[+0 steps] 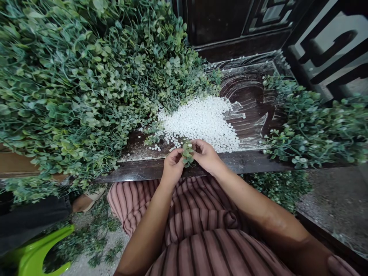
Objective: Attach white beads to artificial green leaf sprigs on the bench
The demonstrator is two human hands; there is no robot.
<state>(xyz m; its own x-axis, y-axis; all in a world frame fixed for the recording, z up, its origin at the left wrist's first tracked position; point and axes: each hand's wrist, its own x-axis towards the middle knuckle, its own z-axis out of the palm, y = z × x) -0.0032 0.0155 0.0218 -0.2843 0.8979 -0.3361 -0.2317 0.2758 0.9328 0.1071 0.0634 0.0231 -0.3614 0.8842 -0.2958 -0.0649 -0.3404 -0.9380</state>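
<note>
Between my two hands is a small sprig of artificial leaves (188, 156), green with rounded leaflets, held over the front edge of a dark wooden bench (250, 165). My left hand (174, 164) pinches its left side with thumb and forefinger. On the other side my right hand (207, 155) is closed at the sprig's upper right, fingertips near a small white bead. A spread pile of white beads (201, 119) lies on the bench just beyond my fingers. Another small leafy sprig (153, 136) rests at the pile's left edge.
A large heap of artificial foliage (86, 84) covers the bench's left side. More bead-dotted sprigs (319, 126) lie at the right end. Dark carved wood (218, 23) rises behind. Below are fallen greenery (92, 237), a bright green plastic seat (37, 249) and another person's foot (86, 199).
</note>
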